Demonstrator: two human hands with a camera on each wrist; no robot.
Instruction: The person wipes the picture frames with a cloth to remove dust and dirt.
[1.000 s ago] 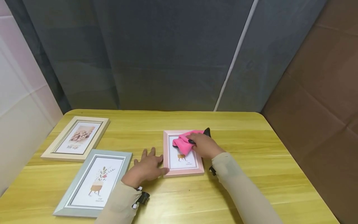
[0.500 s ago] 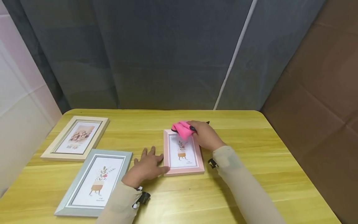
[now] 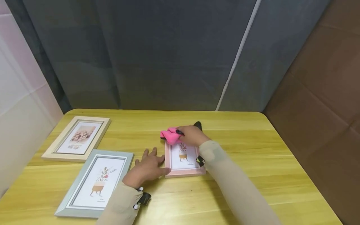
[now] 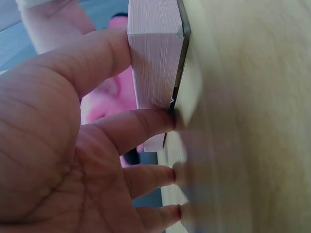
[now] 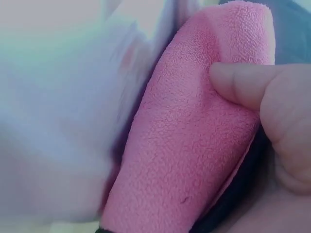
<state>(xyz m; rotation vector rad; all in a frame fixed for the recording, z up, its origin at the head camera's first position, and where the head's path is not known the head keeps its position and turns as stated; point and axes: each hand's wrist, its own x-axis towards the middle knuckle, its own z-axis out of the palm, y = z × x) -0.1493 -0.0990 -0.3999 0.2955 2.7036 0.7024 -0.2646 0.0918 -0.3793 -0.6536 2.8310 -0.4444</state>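
Observation:
A pink picture frame [image 3: 183, 172] lies face up on the table, showing a print of a plant in a pot. My right hand [image 3: 192, 135] grips a pink fleecy cloth [image 3: 171, 136] with dark edging over the frame's far edge, its far left corner covered. In the right wrist view the thumb presses into the folded cloth [image 5: 194, 107]. My left hand [image 3: 148, 167] lies beside the frame's left edge, fingers spread. In the left wrist view its thumb touches the frame's side [image 4: 155, 68] near a corner, and the fingertips rest on the table.
To the left lie a blue-grey picture frame [image 3: 77, 211] and, behind it, a cream picture frame [image 3: 104, 128]; their corners meet or nearly meet. The wooden table [image 3: 253, 175] ends at a dark curtain [image 3: 168, 62]. My left forearm overlaps the blue-grey frame.
My right hand has moved the cloth from the middle of the pink frame's picture up to its far edge, then left to the far left corner. My left hand has stayed put.

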